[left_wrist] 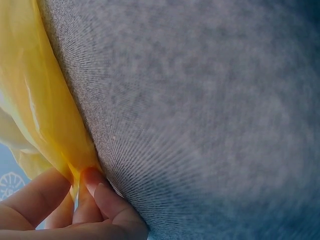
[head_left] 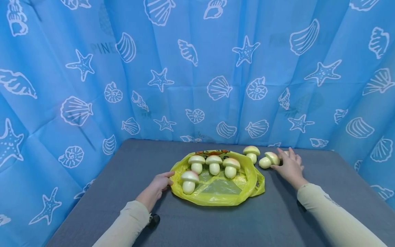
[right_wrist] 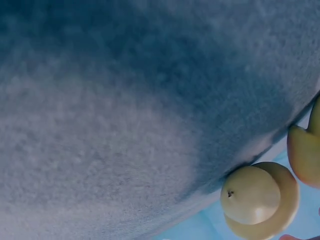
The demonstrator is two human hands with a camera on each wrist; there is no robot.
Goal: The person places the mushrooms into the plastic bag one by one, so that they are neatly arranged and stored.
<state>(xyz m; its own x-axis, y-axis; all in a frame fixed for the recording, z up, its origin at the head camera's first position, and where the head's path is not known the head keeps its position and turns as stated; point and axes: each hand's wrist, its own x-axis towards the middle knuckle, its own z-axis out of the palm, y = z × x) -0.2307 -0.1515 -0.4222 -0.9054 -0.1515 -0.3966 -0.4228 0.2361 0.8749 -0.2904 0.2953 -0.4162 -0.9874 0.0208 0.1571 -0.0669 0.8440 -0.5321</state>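
Left hand (head_left: pixel 160 183): thumb and finger pinch the yellow bag (head_left: pixel 213 200) by its rim, plainer in the left wrist view than from the head. Right hand (head_left: pixel 291 167): spread beside a loose mushroom (head_left: pixel 269 160); contact cannot be told. Right wrist view alone shows a dark-spotted stem end (right_wrist: pixel 252 195). Four mushrooms (head_left: pixel 214 164) inside bag, on grey table (head_left: pixel 247 224). Curtain (head_left: pixel 185 92): faint "PINE"; bag print illegible.

Blue seashell-print curtain (head_left: pixel 197 68), grey table (head_left: pixel 210 224)
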